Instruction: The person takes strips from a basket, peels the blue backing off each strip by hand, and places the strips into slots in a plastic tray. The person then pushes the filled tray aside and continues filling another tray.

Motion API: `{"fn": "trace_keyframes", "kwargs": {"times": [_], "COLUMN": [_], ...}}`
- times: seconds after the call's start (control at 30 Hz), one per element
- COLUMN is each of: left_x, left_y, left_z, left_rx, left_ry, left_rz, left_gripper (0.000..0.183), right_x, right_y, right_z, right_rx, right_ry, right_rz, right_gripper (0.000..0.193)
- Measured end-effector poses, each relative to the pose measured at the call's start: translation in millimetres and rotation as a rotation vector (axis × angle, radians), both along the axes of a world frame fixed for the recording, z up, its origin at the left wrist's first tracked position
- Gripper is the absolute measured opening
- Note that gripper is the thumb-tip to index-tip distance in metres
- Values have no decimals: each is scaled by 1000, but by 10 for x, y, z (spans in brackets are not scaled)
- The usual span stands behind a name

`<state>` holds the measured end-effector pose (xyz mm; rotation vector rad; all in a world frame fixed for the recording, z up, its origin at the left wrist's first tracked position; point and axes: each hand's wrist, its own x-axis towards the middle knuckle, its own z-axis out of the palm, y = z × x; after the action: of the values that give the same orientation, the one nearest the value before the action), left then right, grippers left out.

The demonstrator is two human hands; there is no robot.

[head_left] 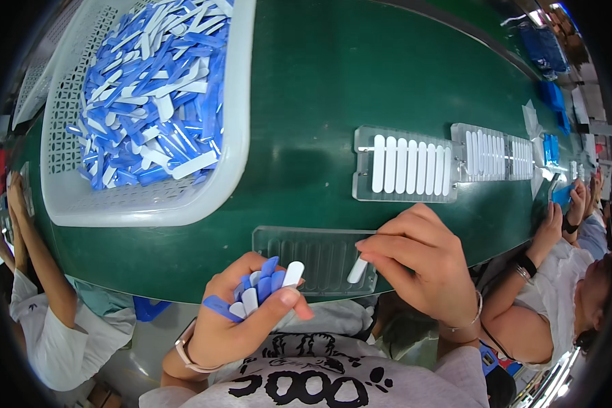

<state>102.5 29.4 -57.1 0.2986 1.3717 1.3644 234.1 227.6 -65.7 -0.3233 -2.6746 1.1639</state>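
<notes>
My left hand (234, 334) is closed around a bunch of small flat strips (265, 285) with rounded ends, some blue and some white. One white strip (293, 274) stands out by its thumb. Between the thumb and fingers of my right hand (425, 265), a single white strip (356, 270) is pinched, tilted over the right end of a clear slotted tray (306, 253). That tray lies at the table's near edge, partly behind my left hand. The slots that show look unfilled. Whether the pinched strip touches the tray, I cannot tell.
A white plastic basket (239, 122) piled with blue and white strips stands at the left on the green table (306, 81). Beyond my right hand lie clear trays (362, 173) holding rows of white strips. People sit at both sides, a person's hands (551, 224) at the right.
</notes>
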Motion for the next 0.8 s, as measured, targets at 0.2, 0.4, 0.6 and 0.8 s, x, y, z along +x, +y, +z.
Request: {"fn": "trace_keyframes", "kwargs": {"times": [0.2,0.4,0.6,0.8], "left_x": [96,-2,41,78], "left_y": [-2,20,-4,49], "left_z": [-50,10,-36,89], "left_rx": [2,-11,10,-68], "left_ry": [75,-357,-569,-104], "left_rz": [75,-213,-88,-34], "left_gripper": [17,20,25,23], "right_x": [-83,-127,-38,93], "right_y": [42,-11,-17,-89], "right_z": [146,115,97,19], "right_rx": [67,-234,-787,-1031], "right_ry": [-207,136,51,-32], "right_rz": [-53,276,78,-123], "right_gripper": [33,27,8,7]}}
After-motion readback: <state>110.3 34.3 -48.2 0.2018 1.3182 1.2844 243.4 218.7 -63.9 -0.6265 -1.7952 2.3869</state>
